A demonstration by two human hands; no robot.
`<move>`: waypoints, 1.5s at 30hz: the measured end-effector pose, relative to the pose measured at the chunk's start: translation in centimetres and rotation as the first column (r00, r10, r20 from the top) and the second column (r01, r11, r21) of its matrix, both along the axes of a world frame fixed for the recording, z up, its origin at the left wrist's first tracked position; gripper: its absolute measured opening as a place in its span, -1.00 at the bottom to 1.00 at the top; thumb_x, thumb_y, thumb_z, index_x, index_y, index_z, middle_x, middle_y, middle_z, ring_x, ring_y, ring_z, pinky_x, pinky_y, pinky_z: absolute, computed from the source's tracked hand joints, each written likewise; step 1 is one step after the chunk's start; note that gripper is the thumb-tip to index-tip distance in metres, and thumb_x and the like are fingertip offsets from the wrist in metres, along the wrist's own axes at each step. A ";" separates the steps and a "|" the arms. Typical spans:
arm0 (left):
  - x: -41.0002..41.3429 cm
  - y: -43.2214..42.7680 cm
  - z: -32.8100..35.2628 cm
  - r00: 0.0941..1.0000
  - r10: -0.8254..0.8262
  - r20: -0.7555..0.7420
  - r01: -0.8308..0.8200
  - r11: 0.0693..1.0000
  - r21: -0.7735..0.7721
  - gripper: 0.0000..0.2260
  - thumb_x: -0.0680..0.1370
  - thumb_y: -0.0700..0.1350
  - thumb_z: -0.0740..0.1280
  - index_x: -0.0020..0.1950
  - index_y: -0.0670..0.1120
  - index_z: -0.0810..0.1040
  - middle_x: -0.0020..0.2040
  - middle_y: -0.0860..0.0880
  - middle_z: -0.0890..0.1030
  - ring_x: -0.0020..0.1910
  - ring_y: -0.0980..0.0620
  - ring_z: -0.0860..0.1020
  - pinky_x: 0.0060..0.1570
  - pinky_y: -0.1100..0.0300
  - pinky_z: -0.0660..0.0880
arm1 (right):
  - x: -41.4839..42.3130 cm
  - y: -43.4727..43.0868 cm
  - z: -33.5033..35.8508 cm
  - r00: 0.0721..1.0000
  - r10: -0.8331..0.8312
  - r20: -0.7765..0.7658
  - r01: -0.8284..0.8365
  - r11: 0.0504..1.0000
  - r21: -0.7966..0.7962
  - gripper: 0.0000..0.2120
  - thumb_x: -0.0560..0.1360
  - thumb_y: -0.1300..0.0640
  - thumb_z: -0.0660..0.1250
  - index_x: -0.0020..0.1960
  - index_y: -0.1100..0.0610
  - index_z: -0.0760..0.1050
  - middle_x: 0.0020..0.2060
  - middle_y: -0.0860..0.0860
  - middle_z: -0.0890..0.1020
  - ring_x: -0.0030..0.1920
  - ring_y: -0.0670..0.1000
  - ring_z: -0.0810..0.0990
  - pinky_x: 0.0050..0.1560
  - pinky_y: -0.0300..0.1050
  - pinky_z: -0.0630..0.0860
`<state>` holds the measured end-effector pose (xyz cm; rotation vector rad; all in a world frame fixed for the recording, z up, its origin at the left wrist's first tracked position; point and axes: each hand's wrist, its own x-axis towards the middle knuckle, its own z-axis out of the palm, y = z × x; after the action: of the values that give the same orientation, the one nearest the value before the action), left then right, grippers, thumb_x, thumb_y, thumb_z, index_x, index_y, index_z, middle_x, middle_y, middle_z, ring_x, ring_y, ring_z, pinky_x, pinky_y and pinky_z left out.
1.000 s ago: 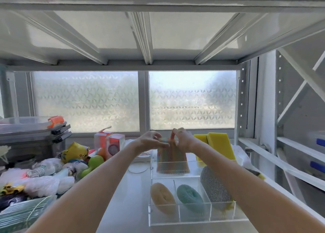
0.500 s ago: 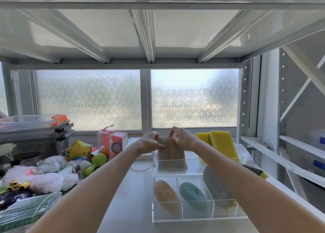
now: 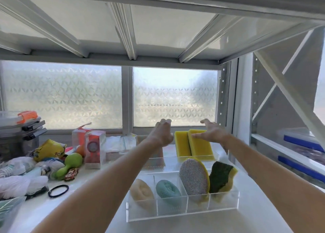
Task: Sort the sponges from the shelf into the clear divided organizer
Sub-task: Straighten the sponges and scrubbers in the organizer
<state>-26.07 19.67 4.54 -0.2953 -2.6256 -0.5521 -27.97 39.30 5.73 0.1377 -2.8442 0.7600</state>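
Note:
The clear divided organizer (image 3: 182, 213) stands on the shelf at lower centre. Its front compartments hold a beige sponge (image 3: 141, 192), a teal sponge (image 3: 168, 191), a silver scrubber (image 3: 193, 176) and a green-and-yellow sponge (image 3: 220, 178). At the back left a striped sponge (image 3: 156, 161) stands upright, mostly hidden by my left forearm. Two yellow sponges (image 3: 193, 147) stand upright at the back right. My left hand (image 3: 162, 133) hovers above the striped sponge, holding nothing. My right hand (image 3: 212, 132) is spread open over the yellow sponges, its fingers at the top edge of the right one.
Clutter fills the left of the shelf: a green toy (image 3: 70, 164), red-and-clear boxes (image 3: 92, 148), a black ring (image 3: 58, 190), white bags (image 3: 21, 181) and stacked containers (image 3: 19, 127). A frosted window is behind. The upper shelf (image 3: 158, 22) hangs low overhead.
Both hands have let go of the striped sponge, which now stands in the back compartment. They rose and spread apart, the right hand shifting over the yellow sponges.

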 end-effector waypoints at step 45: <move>-1.7 4.8 -2.2 0.918 -0.300 0.258 0.104 0.812 0.575 -0.45 0.45 -0.32 0.15 0.47 -0.11 0.29 0.11 -0.22 0.56 0.09 -0.17 0.55 0.26 -0.12 0.49 | 1.4 -1.7 -4.2 0.962 -0.059 -0.268 0.081 0.994 0.073 -0.14 0.32 -0.19 0.46 0.41 0.15 0.15 0.34 0.22 0.38 0.25 0.22 0.50 0.12 0.05 0.51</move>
<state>-27.76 24.44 2.39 -0.3201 -2.6071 -1.5247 -26.53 37.64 1.53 0.1382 -2.6108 0.5612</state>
